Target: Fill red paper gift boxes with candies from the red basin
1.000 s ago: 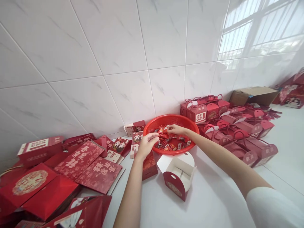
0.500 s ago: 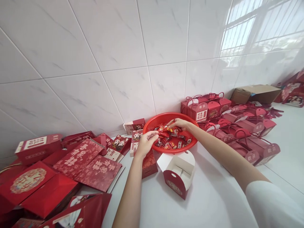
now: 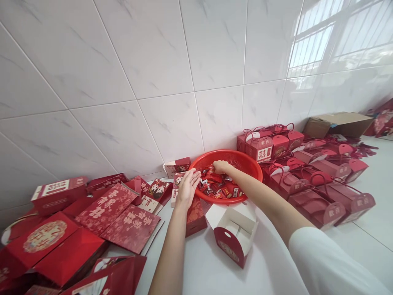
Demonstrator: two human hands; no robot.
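A red plastic basket (image 3: 256,174) holds wrapped sweets (image 3: 219,191) in red and dark wrappers. My right hand (image 3: 221,167) reaches into it, fingers closed down among the sweets; what they hold is hidden. At the basket's left rim is my left hand (image 3: 188,186), its fingers stretched out and nothing seen in it. Just in front of the basket stands an open box (image 3: 229,246), red outside and white inside, with a divider and no sweets visible in it. A red patterned box (image 3: 196,217) lies beside my left wrist.
Red bags and flat packets (image 3: 110,209) are heaped on the left. Rows of closed red boxes with cord handles (image 3: 316,200) fill the right side, with a cardboard carton (image 3: 340,123) behind them. A tiled wall (image 3: 166,123) rises behind the basket.
My right hand has moved left and deeper among the sweets. The fingers of my left hand have straightened. The view has shifted slightly, so the surroundings appear lower and farther right.
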